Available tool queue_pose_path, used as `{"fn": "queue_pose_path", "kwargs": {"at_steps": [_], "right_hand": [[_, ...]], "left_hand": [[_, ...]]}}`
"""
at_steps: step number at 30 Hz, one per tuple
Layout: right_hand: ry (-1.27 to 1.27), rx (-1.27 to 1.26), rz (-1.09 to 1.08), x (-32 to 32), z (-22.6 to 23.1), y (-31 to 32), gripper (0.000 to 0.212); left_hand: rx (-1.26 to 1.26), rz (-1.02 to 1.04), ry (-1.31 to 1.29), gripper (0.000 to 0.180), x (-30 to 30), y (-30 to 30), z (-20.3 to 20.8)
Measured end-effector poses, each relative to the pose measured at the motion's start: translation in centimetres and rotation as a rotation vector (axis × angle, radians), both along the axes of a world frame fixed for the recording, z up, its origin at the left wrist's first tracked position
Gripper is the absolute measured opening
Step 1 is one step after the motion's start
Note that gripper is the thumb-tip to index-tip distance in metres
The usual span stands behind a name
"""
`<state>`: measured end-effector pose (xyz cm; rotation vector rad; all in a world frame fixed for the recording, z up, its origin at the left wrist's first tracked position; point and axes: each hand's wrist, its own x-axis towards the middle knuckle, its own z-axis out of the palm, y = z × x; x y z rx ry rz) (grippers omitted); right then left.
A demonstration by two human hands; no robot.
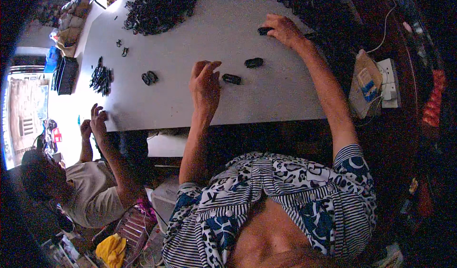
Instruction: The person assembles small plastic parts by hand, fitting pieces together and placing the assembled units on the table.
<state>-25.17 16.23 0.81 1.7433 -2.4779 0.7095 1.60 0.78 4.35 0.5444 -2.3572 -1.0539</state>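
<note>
My right hand (284,31) reaches to the far right of the table, its fingers closed on a small black oblong piece (264,30) resting at the table surface. My left hand (205,87) is held over the middle of the table, thumb and fingers apart with nothing seen between them. Just right of it lies a second black oblong piece (232,79), apart from the fingers. A third black piece (253,62) sits between my two hands. These pieces look like plastic, but their exact kind is too small to make out.
Large heaps of black parts (159,10) cover the table's far side. On the white table (166,106), a pile of thin black pieces (100,77) and a black pair (149,78) lie left. A co-worker (95,187) sits at left. A power strip (389,83) is at right.
</note>
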Motion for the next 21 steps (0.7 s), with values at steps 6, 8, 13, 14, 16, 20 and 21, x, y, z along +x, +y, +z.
{"fn": "queue_pose_path", "kwargs": {"at_steps": [6, 8, 13, 14, 16, 20, 21], "right_hand": [[0.078, -0.005, 0.001, 1.7, -0.8, -0.7, 0.027], [0.059, 0.071, 0.02, 2.9, 0.0, -1.2, 0.028], [0.063, 0.154, 0.06, 5.7, 0.4, -0.7, 0.031], [0.127, 0.103, 0.075, 5.9, -0.2, -0.4, 0.033], [0.193, 0.054, 0.095, 7.1, 0.7, -0.4, 0.035], [-0.074, 0.268, 0.014, 8.8, 2.2, -0.4, 0.04], [-0.019, 0.209, 0.018, 8.9, 1.9, -0.2, 0.041]], "left_hand": [[-0.063, 0.079, 0.01, 0.031, 3.1, -0.5, -1.1], [-0.102, 0.109, -0.013, 0.033, 3.9, -0.6, -1.6], [-0.242, 0.206, -0.035, 0.046, 5.1, -0.6, -2.4], [-0.242, 0.211, -0.036, 0.046, 4.9, -0.6, -2.6], [-0.333, 0.171, -0.078, 0.049, 4.2, -1.0, -3.1], [-0.489, 0.054, -0.137, 0.044, 3.7, -2.4, -5.8], [-0.396, 0.035, -0.144, 0.041, 3.4, -2.0, -5.0]]}}
